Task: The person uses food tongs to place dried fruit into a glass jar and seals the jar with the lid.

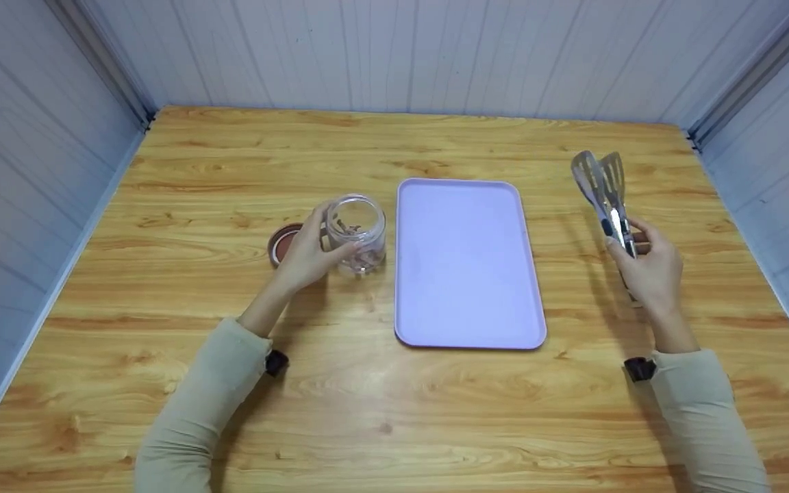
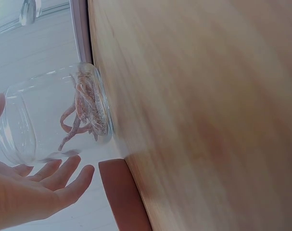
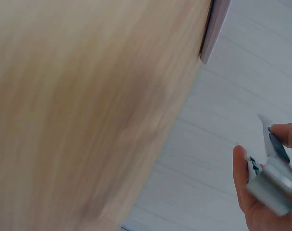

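A clear jar (image 1: 371, 241) stands upright on the table, lidless, with thin reddish-brown strips (image 2: 90, 103) lying at its bottom. My left hand (image 1: 307, 259) holds it from the left, the thumb on the near side and the fingers on the far side. Just left of the jar, partly behind that hand, lies a brown lid (image 1: 282, 246). Over on the right, my right hand (image 1: 653, 268) grips metal tongs (image 1: 600, 188) with slotted heads, raised above the table. The heads point away from me and stand slightly apart.
A flat purple tray (image 1: 466, 263) lies between the hands, close to the jar's right side. The wood-patterned table (image 1: 394, 418) is bounded by pale panels (image 1: 394, 55) at the back and on both sides.
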A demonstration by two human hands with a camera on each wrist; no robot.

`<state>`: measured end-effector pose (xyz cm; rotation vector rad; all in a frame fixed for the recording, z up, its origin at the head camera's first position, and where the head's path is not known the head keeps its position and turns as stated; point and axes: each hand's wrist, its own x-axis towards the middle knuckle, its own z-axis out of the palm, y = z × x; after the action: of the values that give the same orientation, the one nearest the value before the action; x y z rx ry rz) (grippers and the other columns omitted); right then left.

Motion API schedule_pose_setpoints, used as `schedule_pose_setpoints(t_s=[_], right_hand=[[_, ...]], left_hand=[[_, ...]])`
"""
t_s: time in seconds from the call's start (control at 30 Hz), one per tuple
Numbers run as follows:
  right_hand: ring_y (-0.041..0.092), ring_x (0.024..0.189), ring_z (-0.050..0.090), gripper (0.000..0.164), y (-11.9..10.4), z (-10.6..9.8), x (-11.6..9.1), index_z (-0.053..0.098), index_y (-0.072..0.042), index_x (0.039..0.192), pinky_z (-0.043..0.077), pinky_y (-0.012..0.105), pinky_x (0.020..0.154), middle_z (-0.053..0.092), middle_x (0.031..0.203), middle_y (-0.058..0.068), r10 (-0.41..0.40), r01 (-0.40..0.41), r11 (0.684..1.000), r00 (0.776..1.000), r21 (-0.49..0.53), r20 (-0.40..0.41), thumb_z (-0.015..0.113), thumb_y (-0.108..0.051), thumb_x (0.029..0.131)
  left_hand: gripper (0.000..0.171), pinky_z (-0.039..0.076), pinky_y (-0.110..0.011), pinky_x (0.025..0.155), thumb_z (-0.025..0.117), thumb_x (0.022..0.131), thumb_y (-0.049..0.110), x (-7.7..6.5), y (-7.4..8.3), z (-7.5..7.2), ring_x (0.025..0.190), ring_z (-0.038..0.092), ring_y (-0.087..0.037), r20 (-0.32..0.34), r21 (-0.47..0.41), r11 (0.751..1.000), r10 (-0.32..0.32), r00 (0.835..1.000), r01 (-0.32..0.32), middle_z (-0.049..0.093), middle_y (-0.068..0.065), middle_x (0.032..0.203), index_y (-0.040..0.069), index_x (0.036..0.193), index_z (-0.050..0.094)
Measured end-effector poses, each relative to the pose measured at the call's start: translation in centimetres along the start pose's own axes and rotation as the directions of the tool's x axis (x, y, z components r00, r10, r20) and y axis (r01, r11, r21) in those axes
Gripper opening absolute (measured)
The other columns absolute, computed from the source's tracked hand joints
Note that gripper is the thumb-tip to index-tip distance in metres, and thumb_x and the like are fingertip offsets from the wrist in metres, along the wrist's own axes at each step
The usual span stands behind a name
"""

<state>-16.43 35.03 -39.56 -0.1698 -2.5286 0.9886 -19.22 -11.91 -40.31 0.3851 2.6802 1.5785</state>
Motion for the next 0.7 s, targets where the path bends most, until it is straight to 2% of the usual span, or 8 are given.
schedule_pose_setpoints(t_s=[0.2,0.4,0.7], right_hand=[[0.013,0.068,0.051,0.047,0.9,-0.2,0.1,0.053,-0.006,0.120,0.038,0.016,0.052,0.059,0.090,0.015,0.046,-0.043,0.997,0.998,-0.066,0.043,0.061,-0.031,0.081],[0.029,0.077,0.053,0.051,1.5,-0.6,0.2,0.049,-0.001,0.123,0.040,0.032,0.058,0.057,0.095,0.022,0.061,-0.046,0.989,0.992,-0.138,0.106,0.058,-0.032,0.084],[0.034,0.073,0.053,0.055,2.0,-1.1,0.0,0.044,0.007,0.123,0.042,0.044,0.059,0.054,0.095,0.026,0.072,-0.024,0.982,0.964,-0.185,0.256,0.053,-0.033,0.087]], left_hand=[[0.079,0.025,-0.038,0.099,0.067,0.076,0.038,0.0,0.1,-0.1,0.120,0.032,-0.022,0.004,0.033,0.999,-0.014,1.000,0.013,0.036,-0.011,0.132,0.008,0.136,0.026],[0.079,0.025,-0.038,0.099,0.066,0.076,0.039,0.0,0.0,-0.1,0.121,0.031,-0.023,0.004,0.052,0.998,-0.022,1.000,0.022,0.035,-0.010,0.133,0.008,0.136,0.026],[0.079,0.027,-0.039,0.098,0.067,0.075,0.040,0.0,0.0,-0.1,0.118,0.035,-0.023,0.001,0.020,1.000,-0.020,1.000,0.020,0.038,-0.012,0.131,0.009,0.136,0.027]])
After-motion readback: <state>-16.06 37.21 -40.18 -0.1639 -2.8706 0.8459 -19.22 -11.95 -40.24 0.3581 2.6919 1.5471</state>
